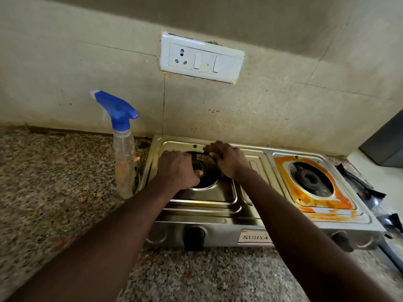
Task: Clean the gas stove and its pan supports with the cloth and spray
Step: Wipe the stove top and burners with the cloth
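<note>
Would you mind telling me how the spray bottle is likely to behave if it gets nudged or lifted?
The spray bottle stands tall and narrow under a bulky trigger head, so a sideways nudge would probably tip it. Its clear body looks like thin plastic, so it is likely light and squeezable; how full it is, I cannot tell.

A white switch plate [201, 57] with one socket and two switches sits on the stained tiled wall [283, 101]. Below runs a speckled granite countertop [54, 182], a dark grey block [386, 144] at its far right corner.

Forearms, left hand [177, 171] and right hand [229, 160] are bare.
</note>
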